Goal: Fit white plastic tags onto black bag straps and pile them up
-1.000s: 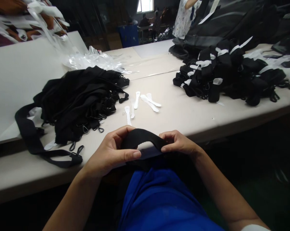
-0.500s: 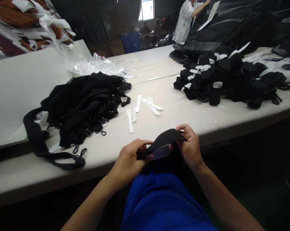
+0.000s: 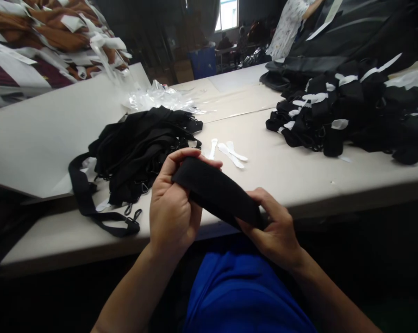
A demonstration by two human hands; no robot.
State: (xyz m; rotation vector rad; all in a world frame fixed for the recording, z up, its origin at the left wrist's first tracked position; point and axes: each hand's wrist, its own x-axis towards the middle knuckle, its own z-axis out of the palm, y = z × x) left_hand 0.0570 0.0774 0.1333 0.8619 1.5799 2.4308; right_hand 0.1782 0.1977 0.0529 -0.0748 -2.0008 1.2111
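Observation:
A wide black strap [image 3: 219, 192] is stretched between my two hands above the table's front edge, sloping down to the right. My left hand [image 3: 174, 203] is closed round its upper end, the thumb side tucked into a fold. Lower down, my right hand [image 3: 273, 229] pinches the other end between thumb and fingers. Several white toothed plastic ties [image 3: 231, 155] lie on the table just beyond, partly hidden behind my left hand. To the left is a heap of black straps [image 3: 139, 143] with metal hooks; one strap [image 3: 84, 189] loops out toward the edge.
A pile of rolled black straps with white ties [image 3: 333, 111] covers the table's right side, with large black bags [image 3: 351, 41] behind. Clear plastic bags [image 3: 160, 97] lie at the back left beside a white board [image 3: 56, 134]. A person in a patterned shirt [image 3: 288, 27] stands at the far side.
My left hand has risen and turned, lifting its end of the strap, which now shows its broad face. My right hand has shifted slightly lower. The view has swung a little to the left.

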